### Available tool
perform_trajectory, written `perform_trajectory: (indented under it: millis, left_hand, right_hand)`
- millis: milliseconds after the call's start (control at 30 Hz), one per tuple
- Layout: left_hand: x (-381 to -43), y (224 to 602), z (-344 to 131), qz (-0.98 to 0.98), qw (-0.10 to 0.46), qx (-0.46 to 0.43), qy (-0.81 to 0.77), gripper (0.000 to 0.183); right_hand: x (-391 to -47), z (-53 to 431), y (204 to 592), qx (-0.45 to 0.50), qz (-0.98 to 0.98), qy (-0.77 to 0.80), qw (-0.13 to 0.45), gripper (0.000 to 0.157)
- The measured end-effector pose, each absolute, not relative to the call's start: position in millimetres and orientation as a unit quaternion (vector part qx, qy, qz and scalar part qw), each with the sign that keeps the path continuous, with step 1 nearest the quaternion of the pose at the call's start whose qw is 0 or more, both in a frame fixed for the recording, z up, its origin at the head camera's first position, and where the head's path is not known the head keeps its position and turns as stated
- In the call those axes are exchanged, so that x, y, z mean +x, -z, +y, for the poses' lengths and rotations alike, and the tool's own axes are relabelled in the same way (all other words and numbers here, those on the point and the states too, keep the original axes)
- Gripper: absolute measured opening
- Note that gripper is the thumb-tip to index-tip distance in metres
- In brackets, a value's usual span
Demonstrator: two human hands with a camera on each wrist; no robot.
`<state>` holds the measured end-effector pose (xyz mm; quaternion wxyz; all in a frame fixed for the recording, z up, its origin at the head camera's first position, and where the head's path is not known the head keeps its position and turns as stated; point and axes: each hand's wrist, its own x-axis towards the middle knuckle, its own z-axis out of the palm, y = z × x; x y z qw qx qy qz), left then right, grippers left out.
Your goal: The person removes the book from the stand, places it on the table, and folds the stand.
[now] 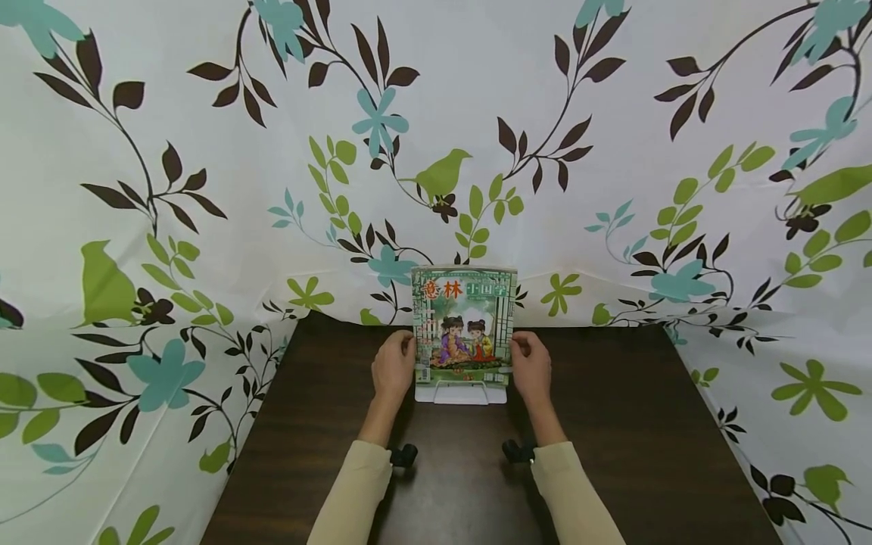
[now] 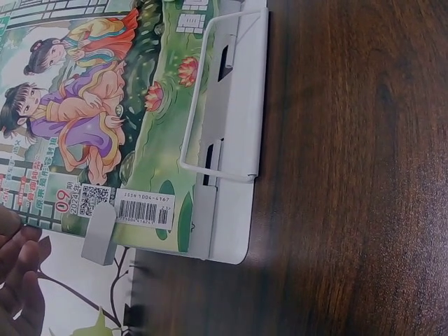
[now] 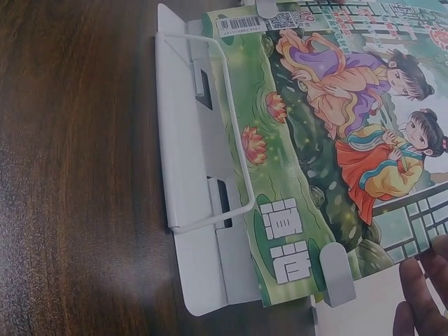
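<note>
White fabric (image 1: 470, 45) printed with green birds (image 1: 441, 175), teal flowers (image 1: 166, 375) and dark brown leafy branches hangs behind and on both sides, lightly creased, its lower edge wavy along the back of a dark brown wood-grain table (image 1: 668, 454). Soft light leaves a pale sheen on the tabletop's near middle.

Floral cloth (image 1: 470, 76), dark table (image 1: 647, 439)

The wood-grain table has cloth behind it and along its sides, printed with teal flowers (image 1: 166, 375), brown leaves (image 1: 129, 96) and 1 central green bird (image 1: 439, 175); a cropped green shape (image 1: 838, 184) far right is probably another.
</note>
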<state>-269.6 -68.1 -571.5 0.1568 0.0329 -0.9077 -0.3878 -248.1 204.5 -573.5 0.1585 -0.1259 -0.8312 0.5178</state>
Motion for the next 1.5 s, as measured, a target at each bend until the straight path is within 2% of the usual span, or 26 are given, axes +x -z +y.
perform_trajectory:
  millis: [867,1500]
  left_hand:
    - [-269,558,-66,-0.900,0.159,0.031,0.405,0.020]
    - [-272,563,-70,-0.889,0.159,0.028,0.429,0.019]
  right_hand:
    - [-248,204,562,-0.115,-0.819,-0.532,0.182,0.018]
    - [-252,203,558,-0.115,-0.828,-0.521,0.172,0.021]
